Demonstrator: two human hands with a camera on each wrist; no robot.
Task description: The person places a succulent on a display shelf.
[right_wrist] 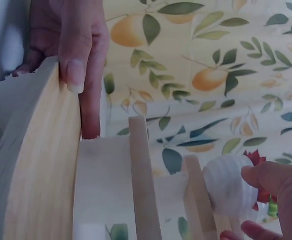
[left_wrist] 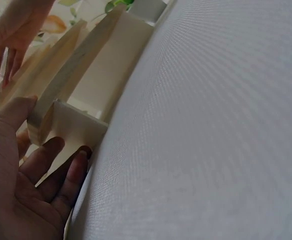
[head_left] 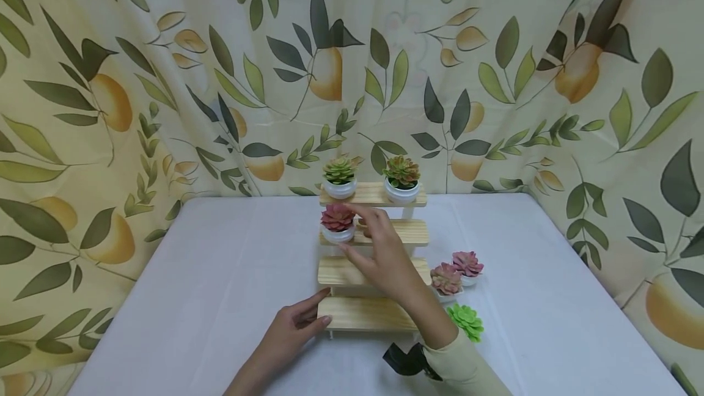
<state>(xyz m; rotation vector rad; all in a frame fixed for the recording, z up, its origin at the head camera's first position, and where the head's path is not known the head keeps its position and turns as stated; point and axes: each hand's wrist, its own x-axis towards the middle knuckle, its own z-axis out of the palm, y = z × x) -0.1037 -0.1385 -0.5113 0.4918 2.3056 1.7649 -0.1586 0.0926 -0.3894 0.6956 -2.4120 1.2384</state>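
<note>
1. Red succulent (head_left: 337, 217) in white pot (head_left: 338, 236); centre of head frame, left end of second-highest tier (head_left: 411, 231) of wooden stand (head_left: 338, 271); can't tell if pot fully rests there.
2. Right hand (head_left: 383, 256); grip narrow, holding red succulent, thumb at pot, index at petals.
3. Left hand (head_left: 294, 327), lower centre; grip holds left end of lowest tier (head_left: 368, 313), thumb on top, fingers below.
4. Top tier (head_left: 370, 193); green succulent (head_left: 339, 173) left, green-orange succulent (head_left: 401, 173) right.
5. Right of stand, on white bench (head_left: 209, 298); two pink succulents (head_left: 447, 278), bright green succulent (head_left: 466, 321) nearer frame bottom.
6. Leaf-print curtain (head_left: 324, 78) across upper frame.
</note>
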